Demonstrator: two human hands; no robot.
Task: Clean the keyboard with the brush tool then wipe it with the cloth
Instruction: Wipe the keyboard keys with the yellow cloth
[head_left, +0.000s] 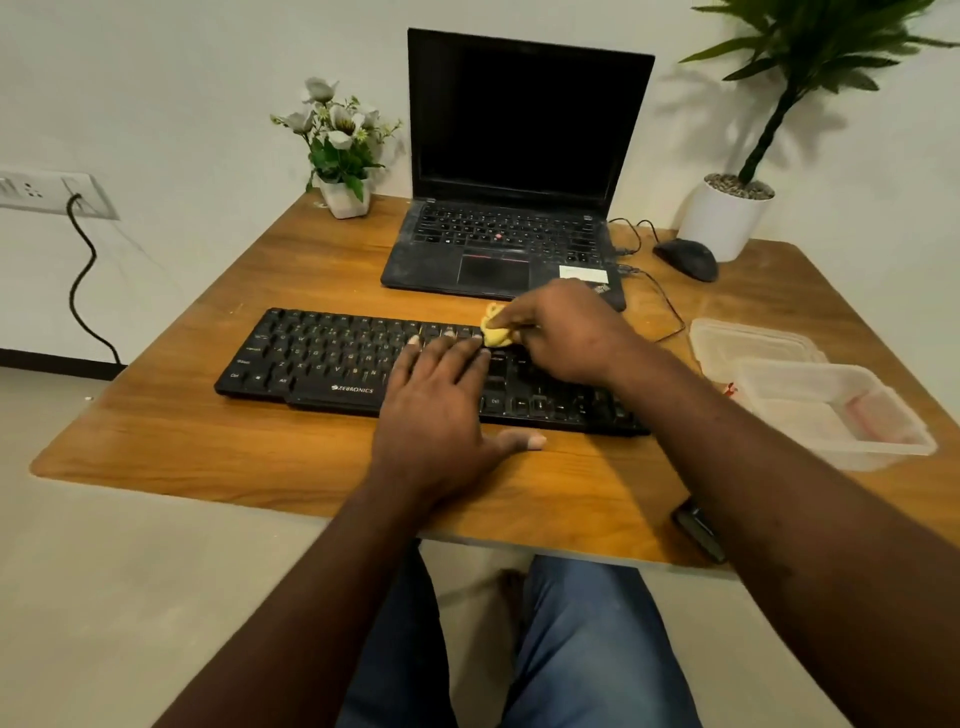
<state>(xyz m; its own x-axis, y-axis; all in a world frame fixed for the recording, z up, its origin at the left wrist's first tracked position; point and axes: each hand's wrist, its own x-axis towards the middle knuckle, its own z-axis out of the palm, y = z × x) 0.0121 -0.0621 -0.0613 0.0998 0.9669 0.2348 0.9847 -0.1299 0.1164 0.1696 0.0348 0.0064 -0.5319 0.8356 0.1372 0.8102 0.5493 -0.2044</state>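
A black keyboard (322, 358) lies across the middle of the wooden table (156, 431). My left hand (441, 405) rests flat on its middle keys, fingers straight, thumb on the table in front. My right hand (566, 332) grips a bunched yellow cloth (494, 332) and holds it against the keyboard's upper rows, right of centre. The keyboard's right part is hidden under my right forearm. No brush tool is plainly seen.
An open black laptop (509, 171) stands behind the keyboard, with a mouse (688, 258) and cables to its right. Clear plastic containers (831, 410) sit at the right edge. A flower pot (344, 195) and a potted plant (727, 218) stand at the back. A dark object (698, 527) lies at the front edge.
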